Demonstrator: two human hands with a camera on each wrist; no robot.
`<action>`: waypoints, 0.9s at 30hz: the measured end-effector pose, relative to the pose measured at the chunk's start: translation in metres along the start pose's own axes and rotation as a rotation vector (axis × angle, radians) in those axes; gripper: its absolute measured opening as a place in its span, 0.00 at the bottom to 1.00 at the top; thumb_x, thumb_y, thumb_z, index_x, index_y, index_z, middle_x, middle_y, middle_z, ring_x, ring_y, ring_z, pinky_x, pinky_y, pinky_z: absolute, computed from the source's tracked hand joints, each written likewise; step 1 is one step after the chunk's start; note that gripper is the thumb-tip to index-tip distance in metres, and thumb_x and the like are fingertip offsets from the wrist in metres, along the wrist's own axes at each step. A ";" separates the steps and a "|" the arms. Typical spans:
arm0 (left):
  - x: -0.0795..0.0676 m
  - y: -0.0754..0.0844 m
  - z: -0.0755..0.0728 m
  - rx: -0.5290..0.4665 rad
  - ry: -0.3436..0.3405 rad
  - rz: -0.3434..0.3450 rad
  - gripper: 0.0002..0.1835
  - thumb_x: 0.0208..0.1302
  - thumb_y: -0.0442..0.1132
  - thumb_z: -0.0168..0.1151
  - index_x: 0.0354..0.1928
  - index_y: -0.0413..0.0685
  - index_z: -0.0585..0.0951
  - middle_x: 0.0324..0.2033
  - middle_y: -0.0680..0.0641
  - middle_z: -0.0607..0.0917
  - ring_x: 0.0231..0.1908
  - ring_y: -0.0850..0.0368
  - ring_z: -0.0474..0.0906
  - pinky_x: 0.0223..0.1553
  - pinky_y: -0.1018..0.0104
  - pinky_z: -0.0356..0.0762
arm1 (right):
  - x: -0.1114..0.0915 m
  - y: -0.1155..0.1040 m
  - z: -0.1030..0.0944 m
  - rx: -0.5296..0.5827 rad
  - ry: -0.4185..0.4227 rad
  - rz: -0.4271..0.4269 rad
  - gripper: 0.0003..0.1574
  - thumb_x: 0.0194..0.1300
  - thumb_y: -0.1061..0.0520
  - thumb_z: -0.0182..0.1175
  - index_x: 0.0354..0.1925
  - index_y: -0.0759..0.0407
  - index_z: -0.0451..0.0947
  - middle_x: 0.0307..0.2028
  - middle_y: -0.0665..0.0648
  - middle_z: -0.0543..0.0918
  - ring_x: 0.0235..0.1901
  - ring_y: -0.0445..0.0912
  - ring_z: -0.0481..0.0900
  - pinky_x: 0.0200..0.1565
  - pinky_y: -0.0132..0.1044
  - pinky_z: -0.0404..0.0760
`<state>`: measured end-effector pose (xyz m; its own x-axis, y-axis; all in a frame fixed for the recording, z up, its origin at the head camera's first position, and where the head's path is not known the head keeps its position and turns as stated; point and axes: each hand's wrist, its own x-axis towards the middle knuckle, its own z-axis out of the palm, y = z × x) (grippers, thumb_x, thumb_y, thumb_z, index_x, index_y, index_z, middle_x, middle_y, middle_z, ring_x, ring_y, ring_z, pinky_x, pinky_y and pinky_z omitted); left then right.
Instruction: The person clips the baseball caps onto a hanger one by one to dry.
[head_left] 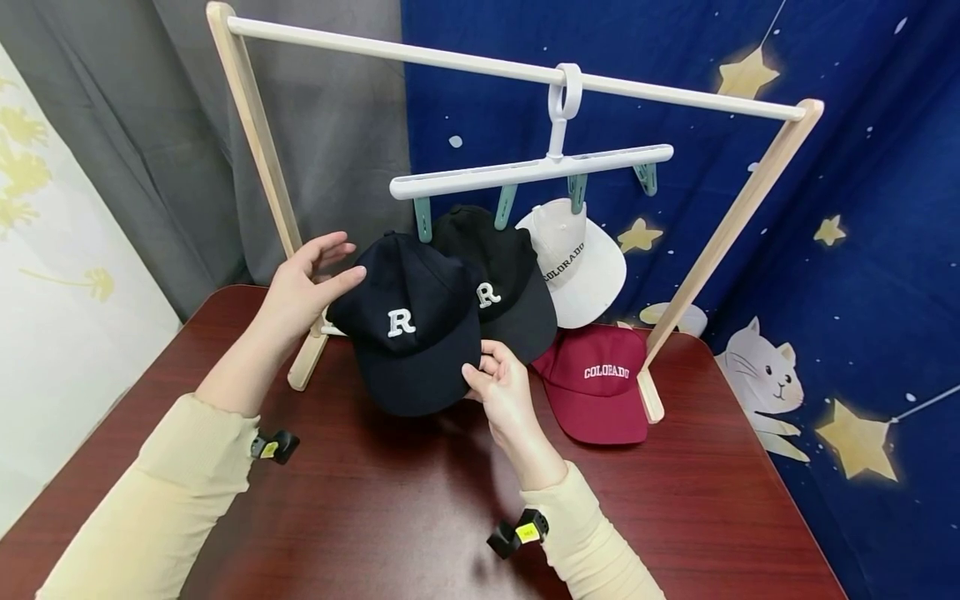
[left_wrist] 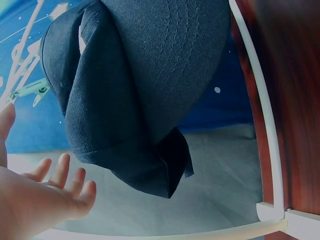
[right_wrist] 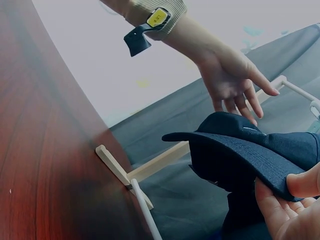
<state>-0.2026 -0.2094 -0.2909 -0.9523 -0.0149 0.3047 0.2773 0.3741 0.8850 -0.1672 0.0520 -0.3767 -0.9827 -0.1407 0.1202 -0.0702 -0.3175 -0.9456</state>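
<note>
A navy cap (head_left: 405, 321) with a white letter R hangs in front of a white hanger (head_left: 532, 172), below its leftmost green clip (head_left: 423, 219). Whether that clip grips the cap, I cannot tell. My right hand (head_left: 506, 387) pinches the edge of the brim, thumb on top and fingers beneath, as the right wrist view shows. Beside the crown my left hand (head_left: 300, 283) is held with fingers extended; a gap separates it from the cap in the left wrist view (left_wrist: 47, 192). Behind hangs a black cap (head_left: 491, 275), also marked R.
A white cap (head_left: 573, 258) hangs further right, near another clip. On the table (head_left: 390, 508) sits a maroon cap (head_left: 596, 383), by the right foot of the wooden rack (head_left: 720, 225). Grey and blue curtains (head_left: 330, 125) stand behind.
</note>
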 end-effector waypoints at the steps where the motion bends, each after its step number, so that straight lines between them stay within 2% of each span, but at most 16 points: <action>1: 0.001 0.001 0.001 -0.002 0.002 0.004 0.34 0.64 0.45 0.64 0.69 0.44 0.65 0.62 0.42 0.72 0.62 0.55 0.65 0.56 0.61 0.63 | 0.000 0.000 0.000 0.000 -0.001 0.000 0.15 0.61 0.78 0.53 0.47 0.74 0.68 0.29 0.55 0.81 0.24 0.41 0.80 0.30 0.33 0.80; 10: 0.008 0.007 0.007 -0.026 -0.030 0.006 0.37 0.65 0.46 0.63 0.71 0.44 0.60 0.65 0.41 0.68 0.65 0.49 0.60 0.64 0.51 0.56 | -0.001 -0.001 0.001 0.002 0.006 0.004 0.16 0.61 0.77 0.53 0.48 0.72 0.69 0.30 0.55 0.81 0.24 0.41 0.81 0.30 0.34 0.81; 17: 0.015 0.015 0.013 -0.010 -0.027 0.000 0.36 0.64 0.47 0.64 0.70 0.45 0.63 0.64 0.43 0.70 0.64 0.48 0.63 0.62 0.52 0.60 | -0.001 -0.001 0.002 -0.001 0.012 0.009 0.16 0.60 0.78 0.52 0.48 0.72 0.69 0.29 0.55 0.81 0.24 0.41 0.80 0.29 0.34 0.81; 27: 0.026 0.024 0.020 0.045 -0.079 0.018 0.37 0.64 0.50 0.63 0.70 0.44 0.62 0.64 0.42 0.70 0.65 0.50 0.62 0.64 0.54 0.57 | -0.002 0.000 0.002 0.001 0.004 0.000 0.16 0.60 0.78 0.52 0.48 0.73 0.68 0.29 0.55 0.81 0.24 0.41 0.80 0.29 0.34 0.81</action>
<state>-0.2235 -0.1817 -0.2686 -0.9547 0.0646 0.2906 0.2905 0.4152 0.8621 -0.1651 0.0503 -0.3760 -0.9835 -0.1364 0.1190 -0.0702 -0.3184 -0.9454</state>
